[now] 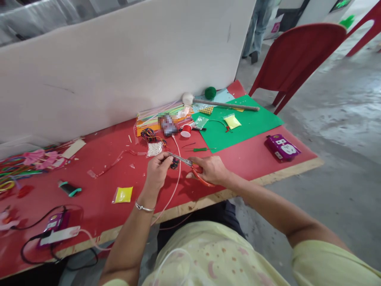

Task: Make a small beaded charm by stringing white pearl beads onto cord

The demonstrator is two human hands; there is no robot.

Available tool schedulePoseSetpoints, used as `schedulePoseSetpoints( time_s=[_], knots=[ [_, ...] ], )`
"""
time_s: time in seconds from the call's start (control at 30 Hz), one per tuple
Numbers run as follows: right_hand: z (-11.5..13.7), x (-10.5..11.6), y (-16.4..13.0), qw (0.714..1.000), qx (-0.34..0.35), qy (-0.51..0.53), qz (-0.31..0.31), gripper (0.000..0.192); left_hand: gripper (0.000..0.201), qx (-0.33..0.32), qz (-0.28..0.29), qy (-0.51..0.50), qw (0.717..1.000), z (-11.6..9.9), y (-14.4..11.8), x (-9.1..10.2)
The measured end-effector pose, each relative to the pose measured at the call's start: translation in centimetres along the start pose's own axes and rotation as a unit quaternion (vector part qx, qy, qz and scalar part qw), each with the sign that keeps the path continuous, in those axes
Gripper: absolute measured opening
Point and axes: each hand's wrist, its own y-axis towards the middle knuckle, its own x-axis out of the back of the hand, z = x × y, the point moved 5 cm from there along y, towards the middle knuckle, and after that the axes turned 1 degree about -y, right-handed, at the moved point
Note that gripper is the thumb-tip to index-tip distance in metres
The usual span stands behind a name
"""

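My right hand (212, 170) grips orange-handled scissors (196, 173) over the front part of the red table, blades pointing left. At the blade tips, my left hand (158, 171) is closed in a pinch; what lies between its fingers is too small to make out. A small dark multicoloured bundle (174, 163) shows just below the blades. Close behind my left hand lies a bag of white beads (155, 149), with a tangle of dark coloured cord (149, 135) beyond it. A red thread spool (186, 131) and a green-handled hook-like tool (200, 149) lie behind the scissors.
A green sheet (247, 131) holds a grey stick (229, 105) and a yellow packet (232, 121). A purple socket box (282, 147) sits at right. A pink cable (177, 178) runs over the table edge. Another yellow packet (123, 195) and a cutter (70, 188) lie left; a red chair (303, 59) stands behind.
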Motion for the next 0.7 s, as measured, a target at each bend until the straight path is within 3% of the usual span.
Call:
schedulePoseSetpoints(
  time_s=[0.17, 0.4, 0.7],
  knots=[
    [0.5, 0.7, 0.3, 1.000, 0.018, -0.008, 0.001, 0.076, 0.010, -0.002, 0.011, -0.016, 1.000, -0.1, 0.1, -0.4],
    [0.0, 0.3, 0.1, 0.999, -0.011, -0.032, 0.000, 0.067, 0.013, -0.002, 0.008, 0.018, 1.000, -0.6, -0.4, -0.4],
    [0.6, 1.2, 0.4, 1.000, 0.014, -0.006, 0.002, 0.075, 0.009, -0.001, 0.029, -0.012, 1.000, 0.0, -0.2, -0.7]
  ],
)
